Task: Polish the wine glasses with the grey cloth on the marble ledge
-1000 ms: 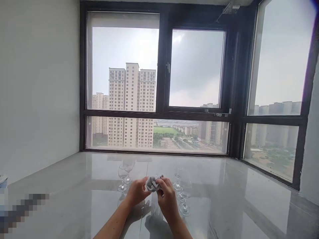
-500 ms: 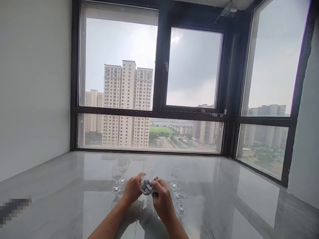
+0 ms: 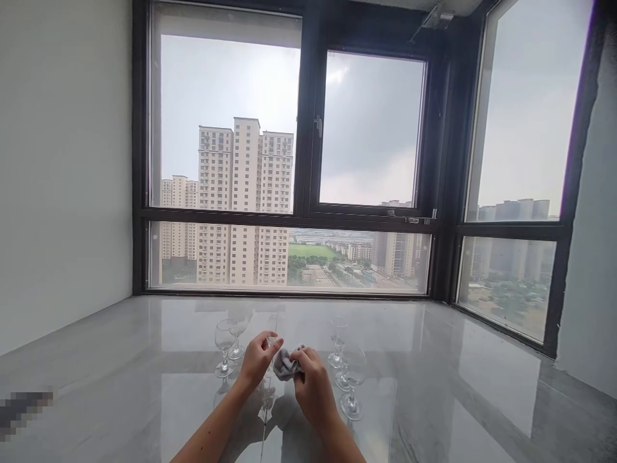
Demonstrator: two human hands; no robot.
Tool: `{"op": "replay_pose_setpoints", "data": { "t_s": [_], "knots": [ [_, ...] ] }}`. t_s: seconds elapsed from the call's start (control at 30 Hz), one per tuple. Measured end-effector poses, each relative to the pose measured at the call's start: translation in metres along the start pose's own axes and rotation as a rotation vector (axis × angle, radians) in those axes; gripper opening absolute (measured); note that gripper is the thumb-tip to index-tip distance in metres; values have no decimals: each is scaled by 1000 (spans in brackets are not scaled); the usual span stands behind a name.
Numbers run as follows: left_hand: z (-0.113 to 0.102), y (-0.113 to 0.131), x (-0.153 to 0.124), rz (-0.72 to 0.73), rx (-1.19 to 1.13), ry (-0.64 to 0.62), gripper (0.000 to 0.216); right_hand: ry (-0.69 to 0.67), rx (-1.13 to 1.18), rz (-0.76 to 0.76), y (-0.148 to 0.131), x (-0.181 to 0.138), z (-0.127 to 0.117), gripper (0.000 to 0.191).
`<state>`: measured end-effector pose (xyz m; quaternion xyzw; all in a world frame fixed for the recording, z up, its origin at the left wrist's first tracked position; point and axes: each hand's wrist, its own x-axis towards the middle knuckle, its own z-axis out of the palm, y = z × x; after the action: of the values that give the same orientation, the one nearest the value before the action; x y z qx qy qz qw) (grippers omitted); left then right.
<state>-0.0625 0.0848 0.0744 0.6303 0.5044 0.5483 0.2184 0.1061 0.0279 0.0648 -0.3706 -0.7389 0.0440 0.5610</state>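
My left hand [image 3: 260, 360] is curled around a stemmed wine glass [image 3: 272, 368], which is mostly hidden behind the fingers and looks upright, close to the counter. Bunched in the fingers of my right hand [image 3: 312, 379] is a grey cloth [image 3: 285, 366], just right of that glass. To the left stand two more stemmed wine glasses, a nearer wine glass [image 3: 224, 344] and one behind it [image 3: 236, 331]. Several others form a row at the right, among them a near wine glass [image 3: 352, 382] and a far wine glass [image 3: 339, 334].
The glossy grey counter [image 3: 434, 399] mirrors the windows and glasses. Dark window frames [image 3: 289, 218] rise along its back edge, and a white wall [image 3: 62, 180] bounds the left. A blurred dark object [image 3: 22, 411] lies at the far left.
The wine glass has gone from tilted against the cloth to roughly upright behind my left hand. My left hand and the cloth have come apart; my right hand has barely moved.
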Motion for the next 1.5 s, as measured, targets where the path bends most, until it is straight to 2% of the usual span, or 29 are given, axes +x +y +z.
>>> {"op": "replay_pose_setpoints", "data": {
  "t_s": [0.27, 0.6, 0.77, 1.0, 1.1, 1.27, 1.5],
  "knots": [
    [6, -6, -1, 9, -2, -66, 50, -14, -29, 42, 0, 0, 0, 51],
    [3, -3, -4, 11, 46, 8, 51, -12, -59, 31, 1, -1, -5, 50],
    [4, -12, -5, -12, 89, 53, 53, -57, -109, 55, 0, -4, -8, 44],
    [3, -22, -7, -59, 114, 12, 51, -152, -156, 97, -2, -12, -14, 37],
    [-1, -22, -11, -60, 136, -34, 45, -169, -163, 105, -2, -13, -14, 38],
    [-2, -25, -10, -58, 249, -61, 14, -170, -167, 109, 1, -9, -9, 37],
    [7, -32, -3, 5, 306, -164, 8, -236, -125, 141, 2, -3, -1, 33]
  ]
}}
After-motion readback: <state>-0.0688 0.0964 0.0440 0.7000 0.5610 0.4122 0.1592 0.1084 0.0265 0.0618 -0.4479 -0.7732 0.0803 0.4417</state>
